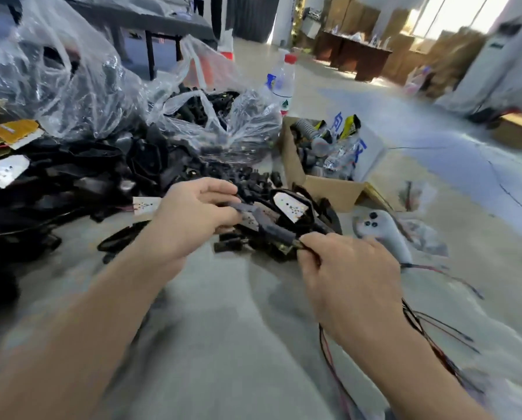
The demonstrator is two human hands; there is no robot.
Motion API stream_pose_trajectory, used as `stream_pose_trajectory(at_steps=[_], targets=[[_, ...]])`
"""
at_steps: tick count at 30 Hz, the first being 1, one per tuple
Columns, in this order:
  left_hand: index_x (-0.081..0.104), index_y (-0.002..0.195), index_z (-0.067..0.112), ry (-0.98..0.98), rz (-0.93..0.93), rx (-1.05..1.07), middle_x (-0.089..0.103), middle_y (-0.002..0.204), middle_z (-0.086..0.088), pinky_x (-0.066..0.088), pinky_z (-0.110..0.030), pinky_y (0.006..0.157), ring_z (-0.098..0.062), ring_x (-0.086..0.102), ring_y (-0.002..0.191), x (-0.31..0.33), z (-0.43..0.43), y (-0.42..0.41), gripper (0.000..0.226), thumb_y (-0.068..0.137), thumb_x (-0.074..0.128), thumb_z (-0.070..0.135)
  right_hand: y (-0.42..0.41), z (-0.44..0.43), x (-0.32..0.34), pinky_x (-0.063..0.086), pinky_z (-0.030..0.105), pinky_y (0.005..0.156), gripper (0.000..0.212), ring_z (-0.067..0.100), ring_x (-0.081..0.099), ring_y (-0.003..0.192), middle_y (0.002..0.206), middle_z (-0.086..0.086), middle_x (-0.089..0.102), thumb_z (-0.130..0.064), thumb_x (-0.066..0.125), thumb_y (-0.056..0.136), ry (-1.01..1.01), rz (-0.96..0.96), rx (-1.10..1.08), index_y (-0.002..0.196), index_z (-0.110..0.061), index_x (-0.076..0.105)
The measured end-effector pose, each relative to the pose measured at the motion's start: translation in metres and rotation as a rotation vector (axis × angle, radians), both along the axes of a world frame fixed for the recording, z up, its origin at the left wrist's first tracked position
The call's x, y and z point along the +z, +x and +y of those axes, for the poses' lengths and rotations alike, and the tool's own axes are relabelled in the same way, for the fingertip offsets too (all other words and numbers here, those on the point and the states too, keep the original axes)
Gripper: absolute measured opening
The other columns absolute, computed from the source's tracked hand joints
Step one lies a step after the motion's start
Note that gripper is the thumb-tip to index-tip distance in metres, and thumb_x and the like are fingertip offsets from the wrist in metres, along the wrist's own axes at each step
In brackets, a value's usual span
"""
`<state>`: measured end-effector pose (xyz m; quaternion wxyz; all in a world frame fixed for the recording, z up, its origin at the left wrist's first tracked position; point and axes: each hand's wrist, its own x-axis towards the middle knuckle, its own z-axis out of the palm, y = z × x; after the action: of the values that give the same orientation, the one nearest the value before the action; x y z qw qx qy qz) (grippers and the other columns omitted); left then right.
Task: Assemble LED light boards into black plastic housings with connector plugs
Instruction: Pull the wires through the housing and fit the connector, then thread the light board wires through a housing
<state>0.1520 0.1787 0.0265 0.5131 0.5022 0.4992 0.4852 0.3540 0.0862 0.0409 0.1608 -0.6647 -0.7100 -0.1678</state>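
My left hand (193, 216) and my right hand (350, 277) hold the two ends of a long black plastic housing (268, 225), blurred by motion. The left hand's fingers curl round its upper end. The right hand pinches its lower end, where a small connector plug (299, 244) shows. Red and black wires (417, 322) trail down beside the right wrist. Just behind lies another black housing with a white LED board (290, 204) set in it. A loose LED board (144, 206) lies left of my left hand. Black connector plugs (253, 183) are scattered beyond.
A heap of black housings (71, 177) fills the left, with clear plastic bags (71, 71) of parts behind. A cardboard box (323, 186) of parts stands at centre right, a water bottle (282, 83) behind it. A grey handheld device (381, 228) lies right of my right hand.
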Motion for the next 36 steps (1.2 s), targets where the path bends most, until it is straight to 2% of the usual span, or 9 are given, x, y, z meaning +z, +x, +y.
stream_pose_trajectory(at_steps=[4, 6, 8, 12, 15, 21, 26, 30, 36], targets=[[0.072, 0.102, 0.036, 0.054, 0.028, -0.087, 0.078, 0.095, 0.012, 0.054, -0.022, 0.068, -0.003, 0.072, 0.083, -0.008, -0.005, 0.049, 0.048, 0.072, 0.074, -0.001, 0.022, -0.006, -0.027, 0.029, 0.035, 0.058, 0.029, 0.026, 0.067, 0.078, 0.079, -0.004, 0.070, -0.045, 0.041, 0.103, -0.151, 0.096, -0.229, 0.091, -0.028, 0.060], [0.070, 0.102, 0.042, 0.137, 0.211, -0.054, 0.076, 0.095, 0.010, 0.054, -0.023, 0.064, -0.005, 0.071, 0.081, -0.018, -0.011, 0.057, 0.050, 0.069, 0.072, 0.005, 0.026, -0.001, -0.041, 0.033, 0.035, 0.063, 0.029, 0.026, 0.069, 0.092, 0.093, -0.003, 0.072, -0.048, 0.038, 0.104, -0.223, 0.137, -0.252, 0.102, -0.028, 0.058], [0.068, 0.105, 0.037, 0.292, 0.428, -0.022, 0.068, 0.108, 0.015, 0.058, -0.028, 0.082, -0.007, 0.069, 0.094, -0.033, -0.016, 0.061, 0.050, 0.072, 0.073, 0.000, 0.023, 0.002, -0.050, 0.033, 0.035, 0.064, 0.028, 0.026, 0.070, 0.093, 0.093, -0.002, 0.072, -0.047, 0.039, 0.103, -0.264, 0.153, -0.244, 0.098, -0.026, 0.057], [0.060, 0.109, 0.039, 0.404, 0.720, 0.041, 0.059, 0.116, 0.023, 0.048, -0.029, 0.082, -0.010, 0.062, 0.100, -0.044, -0.021, 0.060, 0.046, 0.077, 0.079, 0.013, 0.017, -0.004, -0.065, 0.022, 0.033, 0.056, 0.028, 0.025, 0.061, 0.060, 0.062, -0.004, 0.062, -0.040, 0.070, 0.085, -0.132, 0.136, -0.205, 0.072, -0.026, 0.050], [0.054, 0.116, 0.045, 0.454, 0.934, 0.096, 0.058, 0.123, 0.025, 0.043, -0.030, 0.076, -0.013, 0.060, 0.106, -0.041, -0.022, 0.058, 0.052, 0.079, 0.076, 0.015, 0.017, -0.005, -0.075, 0.036, 0.034, 0.064, 0.034, 0.025, 0.060, 0.073, 0.073, -0.004, 0.067, -0.024, 0.091, 0.062, 0.038, 0.234, -0.140, 0.087, -0.020, 0.069], [0.051, 0.133, 0.046, 0.369, 0.889, -0.019, 0.064, 0.131, 0.024, 0.052, -0.039, 0.101, -0.015, 0.063, 0.120, -0.047, -0.046, 0.026, 0.063, 0.078, 0.059, 0.016, -0.012, 0.015, -0.072, 0.037, 0.040, 0.104, 0.036, 0.032, 0.052, 0.121, 0.131, 0.004, 0.057, -0.029, 0.057, 0.083, 0.021, 0.179, 0.215, 0.116, -0.019, 0.065], [0.070, 0.125, 0.024, 0.456, 0.995, 0.104, 0.072, 0.123, 0.009, 0.031, -0.009, 0.099, -0.009, 0.059, 0.112, -0.033, -0.047, -0.015, 0.052, 0.075, 0.062, 0.013, -0.070, 0.035, -0.053, 0.028, 0.038, 0.119, 0.057, 0.029, 0.040, 0.139, 0.145, 0.007, 0.049, -0.033, 0.038, 0.075, -0.157, 0.200, 0.379, 0.124, -0.017, 0.060], [0.073, 0.121, 0.028, 0.329, 1.107, 0.277, 0.075, 0.117, 0.005, 0.047, -0.032, 0.090, -0.022, 0.066, 0.108, -0.026, -0.045, -0.068, 0.045, 0.079, 0.073, 0.012, -0.124, 0.051, -0.050, 0.030, 0.033, 0.107, 0.037, 0.026, 0.046, 0.128, 0.130, 0.004, 0.056, -0.023, 0.056, 0.077, -0.197, 0.327, 0.468, 0.113, -0.017, 0.062], [0.069, 0.126, 0.035, 0.182, 0.931, 0.415, 0.074, 0.114, 0.010, 0.052, -0.033, 0.094, -0.017, 0.067, 0.105, -0.040, -0.030, -0.132, 0.039, 0.091, 0.067, 0.019, -0.187, 0.095, -0.065, 0.042, 0.034, 0.095, 0.033, 0.025, 0.054, 0.114, 0.114, 0.000, 0.063, -0.004, 0.057, 0.082, -0.405, 0.670, 0.493, 0.111, -0.017, 0.067]])
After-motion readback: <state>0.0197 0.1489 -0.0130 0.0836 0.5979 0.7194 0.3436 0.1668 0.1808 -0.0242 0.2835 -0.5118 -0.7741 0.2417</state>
